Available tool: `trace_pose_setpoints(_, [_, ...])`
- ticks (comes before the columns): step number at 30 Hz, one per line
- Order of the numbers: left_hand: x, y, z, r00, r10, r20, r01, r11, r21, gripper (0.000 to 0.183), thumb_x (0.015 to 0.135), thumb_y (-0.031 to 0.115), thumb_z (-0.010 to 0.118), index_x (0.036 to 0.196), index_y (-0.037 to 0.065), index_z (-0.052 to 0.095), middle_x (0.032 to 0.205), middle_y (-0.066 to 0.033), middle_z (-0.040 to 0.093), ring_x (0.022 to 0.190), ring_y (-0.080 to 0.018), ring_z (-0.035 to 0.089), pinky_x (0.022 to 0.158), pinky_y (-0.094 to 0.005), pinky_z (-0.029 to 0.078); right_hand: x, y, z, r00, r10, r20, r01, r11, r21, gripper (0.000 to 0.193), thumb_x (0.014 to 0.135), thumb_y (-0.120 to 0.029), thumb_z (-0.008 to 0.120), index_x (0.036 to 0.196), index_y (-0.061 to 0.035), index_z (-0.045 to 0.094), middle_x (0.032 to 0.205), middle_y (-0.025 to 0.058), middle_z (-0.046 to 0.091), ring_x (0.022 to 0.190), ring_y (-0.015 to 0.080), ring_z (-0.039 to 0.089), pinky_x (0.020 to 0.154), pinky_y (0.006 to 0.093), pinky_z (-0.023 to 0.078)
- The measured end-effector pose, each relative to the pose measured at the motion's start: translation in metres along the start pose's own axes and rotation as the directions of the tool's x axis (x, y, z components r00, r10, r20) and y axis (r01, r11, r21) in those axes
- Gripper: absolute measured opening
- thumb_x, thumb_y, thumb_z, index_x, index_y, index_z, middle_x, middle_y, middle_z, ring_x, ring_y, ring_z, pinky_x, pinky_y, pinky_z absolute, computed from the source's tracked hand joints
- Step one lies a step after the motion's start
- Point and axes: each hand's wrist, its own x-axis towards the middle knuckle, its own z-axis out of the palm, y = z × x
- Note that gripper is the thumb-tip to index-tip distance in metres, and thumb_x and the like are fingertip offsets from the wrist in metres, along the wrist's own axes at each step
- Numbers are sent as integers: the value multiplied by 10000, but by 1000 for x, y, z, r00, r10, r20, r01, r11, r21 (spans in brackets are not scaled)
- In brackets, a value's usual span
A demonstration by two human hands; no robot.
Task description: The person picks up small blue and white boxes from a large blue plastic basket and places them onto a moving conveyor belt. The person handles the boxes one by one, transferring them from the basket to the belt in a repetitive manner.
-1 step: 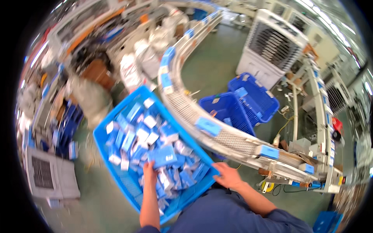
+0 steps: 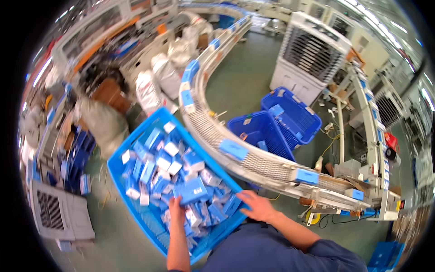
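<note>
We hold one flat blue box [image 2: 192, 189] by its near left end, the fingers of our left hand [image 2: 177, 212] closed on it above a jumble of small blue-and-white cartons [image 2: 171, 149]. These fill most of a light-blue basket [image 2: 153, 225], which sits tilted across our view just in front of us. Our right hand [image 2: 259, 206] lies against its right rim, fingers partly spread; we cannot tell whether it grips. Beyond that rim we see a curved conveyor [image 2: 206, 118] carrying spaced blue packages [image 2: 233, 148], and past it two darker blue crates [image 2: 260, 121] near a white air cooler [image 2: 294, 79].
</note>
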Motion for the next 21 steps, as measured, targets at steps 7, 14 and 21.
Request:
trace_pose_setpoints(7, [-73, -63, 70, 842, -446, 302, 447, 892, 71, 500, 878, 408, 630, 1292, 173, 477, 1153, -102, 631, 799, -313, 672, 533, -399, 564, 7, 14, 0, 913, -389, 126, 408, 850, -334, 746, 772, -201, 708, 1456, -196, 411, 1470, 127, 433, 955, 263, 640, 759, 376, 559])
trace_pose_setpoints(14, [-112, -50, 103, 915, -320, 247, 302, 947, 108, 688, 932, 582, 508, 1439, 142, 357, 1226, -159, 604, 923, -344, 674, 715, -473, 581, -11, 53, -9, 916, -398, -56, 369, 888, -276, 602, 791, -238, 634, 1359, -86, 507, 1290, 168, 567, 973, 324, 637, 795, 417, 548])
trace_pose_setpoints(21, [-137, -26, 105, 923, -288, 254, 262, 956, 133, 669, 986, 561, 437, 1472, 111, 345, 1120, -188, 643, 877, -322, 697, 736, -425, 593, -20, 96, -57, 938, 188, -291, -153, 978, 141, 661, 725, -334, 719, 1328, -136, 534, 1227, 145, 596, 1020, 373, 627, 851, 462, 526])
